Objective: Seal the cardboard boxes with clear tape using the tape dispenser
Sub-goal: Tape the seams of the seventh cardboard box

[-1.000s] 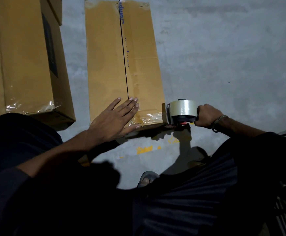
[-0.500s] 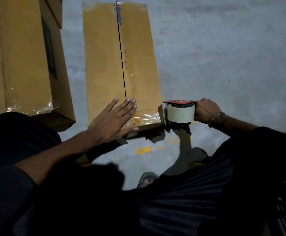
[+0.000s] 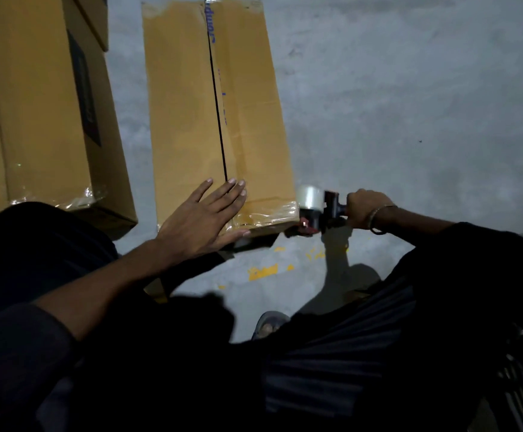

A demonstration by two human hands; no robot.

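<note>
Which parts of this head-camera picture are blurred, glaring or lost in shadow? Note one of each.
Head view: the tape dispenser in the right hand is motion-blurred; clear tape on the near edge of the middle box glints; the person's dark clothing is lost in shadow; the left hand lies sharp.
</note>
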